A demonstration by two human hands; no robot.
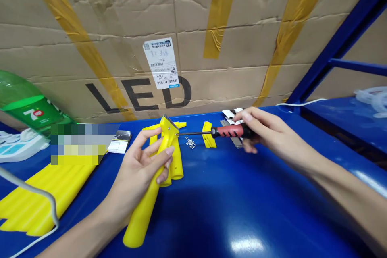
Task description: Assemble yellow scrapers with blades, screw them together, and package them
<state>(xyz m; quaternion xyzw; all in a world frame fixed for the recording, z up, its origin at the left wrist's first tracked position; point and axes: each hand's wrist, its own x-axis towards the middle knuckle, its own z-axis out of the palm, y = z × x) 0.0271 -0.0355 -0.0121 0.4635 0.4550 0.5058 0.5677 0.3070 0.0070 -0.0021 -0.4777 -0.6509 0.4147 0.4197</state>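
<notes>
Head view: the left hand (pixel 140 165) is pinching a scraper (pixel 142 213) above the counter (pixel 211 205); the right hand (pixel 269 129) is gripping a screwdriver (pixel 231 131), its tip meeting the scraper's head. A carton (pixel 115 40) is standing behind, hiding its contents; a bottle (pixel 36 109) is showing leftward.

Large black capitals "LED" (pixel 137 95) on brown cardboard box (pixel 127 12). White "7" (pixel 32 116) and red disc (pixel 38 113) with "up" on bright green label (pixel 21 109) of green plastic bottle (pixel 16 86). White rectangular paper sticker (pixel 161 64) on box: QR code (pixel 146 46), barcodes (pixel 167 82), upside-down print too small to read.
</notes>
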